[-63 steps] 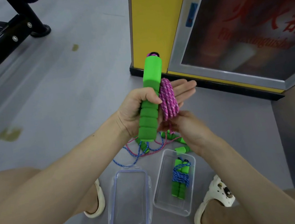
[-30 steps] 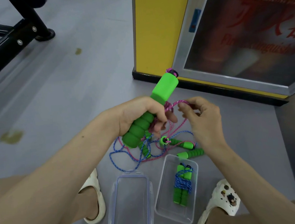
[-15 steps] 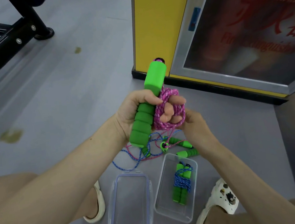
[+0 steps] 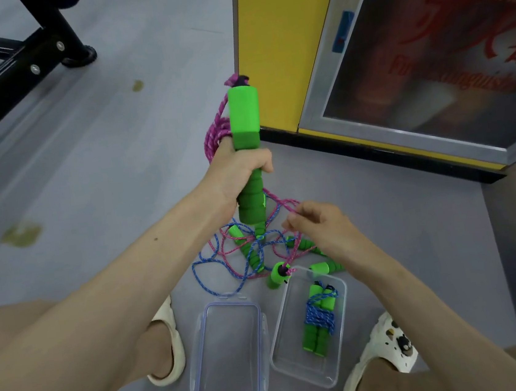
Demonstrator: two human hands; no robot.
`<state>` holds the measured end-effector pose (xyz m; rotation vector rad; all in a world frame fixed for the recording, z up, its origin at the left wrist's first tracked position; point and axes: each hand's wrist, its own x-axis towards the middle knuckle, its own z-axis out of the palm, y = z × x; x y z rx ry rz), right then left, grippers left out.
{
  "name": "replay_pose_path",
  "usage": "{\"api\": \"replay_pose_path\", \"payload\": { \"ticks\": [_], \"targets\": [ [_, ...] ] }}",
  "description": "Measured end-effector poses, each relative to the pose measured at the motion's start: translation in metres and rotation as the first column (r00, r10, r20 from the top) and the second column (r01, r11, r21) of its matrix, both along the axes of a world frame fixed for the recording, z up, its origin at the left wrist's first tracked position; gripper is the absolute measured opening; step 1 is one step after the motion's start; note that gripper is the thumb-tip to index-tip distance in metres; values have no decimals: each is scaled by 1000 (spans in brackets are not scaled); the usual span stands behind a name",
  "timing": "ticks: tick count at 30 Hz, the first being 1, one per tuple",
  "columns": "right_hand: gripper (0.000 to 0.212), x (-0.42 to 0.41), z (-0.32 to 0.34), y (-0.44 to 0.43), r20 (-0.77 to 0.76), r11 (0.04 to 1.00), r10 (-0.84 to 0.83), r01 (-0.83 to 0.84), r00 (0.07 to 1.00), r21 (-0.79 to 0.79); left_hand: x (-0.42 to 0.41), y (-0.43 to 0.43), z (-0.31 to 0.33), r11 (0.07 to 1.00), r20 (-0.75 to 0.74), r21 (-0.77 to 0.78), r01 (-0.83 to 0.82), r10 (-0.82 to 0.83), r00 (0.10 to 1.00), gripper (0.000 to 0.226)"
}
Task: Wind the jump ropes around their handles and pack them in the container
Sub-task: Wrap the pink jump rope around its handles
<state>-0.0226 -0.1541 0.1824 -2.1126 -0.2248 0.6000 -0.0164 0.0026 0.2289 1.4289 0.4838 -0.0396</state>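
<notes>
Standing beyond the container [image 4: 301,364], a yellow cabinet [image 4: 273,32] is marked with red lettering too blurred to be read. Above the container, a ribbed green foam handle [image 4: 243,116] trailing pink rope [image 4: 215,129] is gripped upright in the left hand [image 4: 241,171], fingers curled; the rope is pinched lower down by the right hand [image 4: 324,226].

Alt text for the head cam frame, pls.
The left hand grips a green jump-rope handle upright, pink rope looped beside it, while the right hand pinches that rope lower down. On the floor below: tangled ropes, a clear lid, and a clear container holding one wound blue rope.
</notes>
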Motion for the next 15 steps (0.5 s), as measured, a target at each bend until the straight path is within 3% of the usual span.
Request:
{"api": "replay_pose_path", "payload": {
  "ticks": [2, 3, 6, 8, 9, 13, 15],
  "targets": [
    [21, 0, 3, 1, -19, 995, -55, 56, 998, 85, 1, 1, -3, 956, 20, 283, 77, -86, 996, 36],
    [22, 1, 5, 2, -31, 986, -95, 99, 995, 137, 2, 2, -5, 891, 20, 438, 115, -138, 990, 37],
    [21, 4, 11, 0, -22, 946, -214, 213, 977, 243, -1, 5, -14, 545, 1, 824, 156, -277, 961, 35],
    [19, 5, 12, -4, -12, 922, -264, 256, 965, 291, -3, 5, -20, 325, -72, 927, 189, -340, 938, 27],
    [18, 5, 12, -5, 0, 913, -283, 270, 959, 306, -4, 4, -23, 287, -104, 934, 212, -349, 931, 26],
    [16, 5, 7, -6, 42, 880, -384, 352, 922, 319, -4, 0, -22, 352, -316, 836, 421, -320, 893, 23],
    [15, 7, 6, -8, 17, 843, -441, 408, 897, 352, -2, -1, -16, 471, -408, 701, 535, -350, 843, 22]
  ]
}}
